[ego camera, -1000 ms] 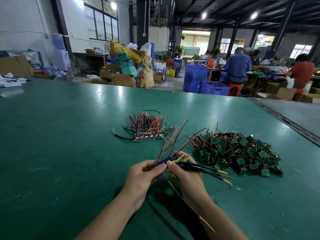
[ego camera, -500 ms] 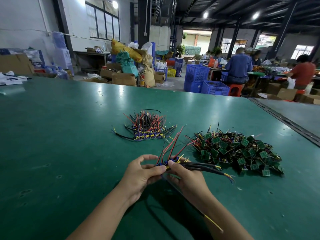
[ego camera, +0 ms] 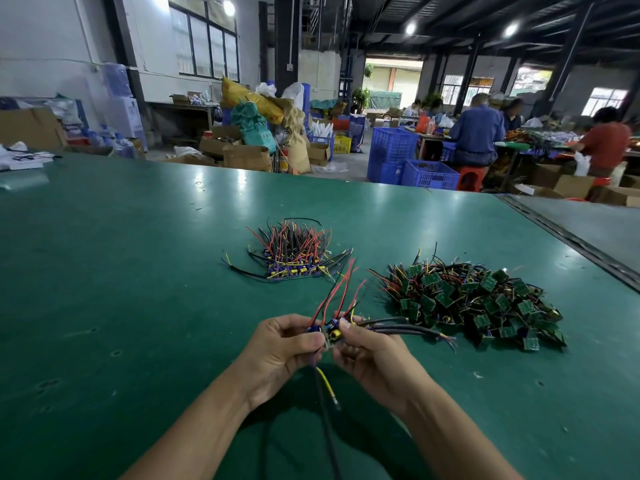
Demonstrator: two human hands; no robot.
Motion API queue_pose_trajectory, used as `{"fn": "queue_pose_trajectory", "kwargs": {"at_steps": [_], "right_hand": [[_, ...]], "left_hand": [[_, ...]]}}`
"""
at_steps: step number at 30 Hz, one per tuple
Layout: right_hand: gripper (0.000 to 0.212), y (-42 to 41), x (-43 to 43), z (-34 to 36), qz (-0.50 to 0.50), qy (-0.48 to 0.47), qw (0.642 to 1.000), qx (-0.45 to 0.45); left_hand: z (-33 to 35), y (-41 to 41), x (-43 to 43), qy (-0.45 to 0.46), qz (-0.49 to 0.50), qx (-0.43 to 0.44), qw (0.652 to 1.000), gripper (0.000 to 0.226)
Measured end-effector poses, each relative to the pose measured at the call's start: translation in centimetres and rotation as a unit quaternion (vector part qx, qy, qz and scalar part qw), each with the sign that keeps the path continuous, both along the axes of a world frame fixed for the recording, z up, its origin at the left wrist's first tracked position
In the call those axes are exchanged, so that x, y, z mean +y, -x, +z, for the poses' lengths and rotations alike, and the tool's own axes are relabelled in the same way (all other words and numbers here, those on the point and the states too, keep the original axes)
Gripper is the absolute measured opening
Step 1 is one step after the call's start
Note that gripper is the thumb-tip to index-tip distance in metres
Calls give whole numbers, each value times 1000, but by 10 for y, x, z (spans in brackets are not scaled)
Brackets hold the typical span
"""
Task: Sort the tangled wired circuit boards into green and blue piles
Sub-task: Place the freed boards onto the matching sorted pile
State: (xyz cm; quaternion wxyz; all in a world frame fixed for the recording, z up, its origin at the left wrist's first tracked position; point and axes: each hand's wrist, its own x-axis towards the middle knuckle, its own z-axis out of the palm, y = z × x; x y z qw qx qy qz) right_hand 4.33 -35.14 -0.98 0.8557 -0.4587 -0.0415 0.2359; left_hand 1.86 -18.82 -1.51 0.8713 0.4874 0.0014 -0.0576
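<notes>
Green matting covers the wide workshop table (ego camera: 138, 289) where a person sorts wired circuit boards, with stacked blue crates (ego camera: 394, 154), cardboard boxes (ego camera: 247, 157) and two seated workers (ego camera: 478, 133) visible beyond its far edge.

Both hands are raised just above the near part of the table, close together, sharing a small cluster of boards (ego camera: 331, 333). The left hand (ego camera: 280, 348) has its fingers curled in and its thumb pressed to the cluster's left side, where a blue board shows. The right hand (ego camera: 375, 356) pinches the cluster's right side between thumb and curled fingers.

Red wires (ego camera: 341, 289) fan upward from the cluster. Black cables (ego camera: 408, 329) run out to the right from the right hand's grip, their ends reaching just beside the green pile. A black cable and a yellow wire (ego camera: 325, 379) hang down between the two wrists.

The blue pile (ego camera: 294, 258) lies farther out on the table, ahead and slightly left of the hands, its red and black leads bristling upward. The green pile (ego camera: 478, 303), larger and flatter, spreads to the right of the hands, well apart from the blue one.
</notes>
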Motion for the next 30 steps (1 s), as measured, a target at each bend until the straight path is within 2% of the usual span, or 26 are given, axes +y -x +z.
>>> {"fn": "queue_pose_trajectory", "kwargs": {"at_steps": [6,8,10,11,13,15,19,22,23,24,25,27,28,30], "right_hand": [[13,-1,-2,-6,-60,-5,998,-14],[20,-5,-4,-12,-102,14,994,-37],[27,-9,-6,-16,-158,59,983,-69],[30,-10,-8,-18,-179,85,976,-87],[32,-11,-9,-20,-197,118,967,-115],[32,-10,-7,-21,-193,136,962,-135],[33,-8,-4,-19,-165,108,970,-140],[35,-2,-3,-17,-136,108,972,-161],[38,0,-1,-17,-128,110,971,-172],[42,2,0,-17,-123,114,969,-184],[44,4,2,-17,-124,120,965,-196],[46,5,3,-16,-123,127,960,-217],[47,5,3,-16,-119,135,957,-226],[51,7,2,-15,-108,166,949,-246]], "left_hand": [[-3,-7,5,-59,23,-8,998,17],[-5,-8,9,-110,66,-10,992,18],[-8,-9,14,-197,121,-6,973,16],[-10,-10,17,-264,151,-8,953,19],[-14,-11,23,-413,193,-34,889,27],[-15,-11,25,-502,205,-70,837,32],[-17,-9,25,-610,194,-132,757,33],[-13,-7,21,-616,244,-197,722,24],[-11,-5,18,-589,266,-221,731,21],[-8,-2,13,-538,272,-230,764,17],[-5,1,6,-470,256,-220,816,14],[-2,5,-7,-338,192,-156,908,27],[-3,5,-12,-301,174,-126,929,30],[-4,3,-16,-271,168,-78,945,25]]}}
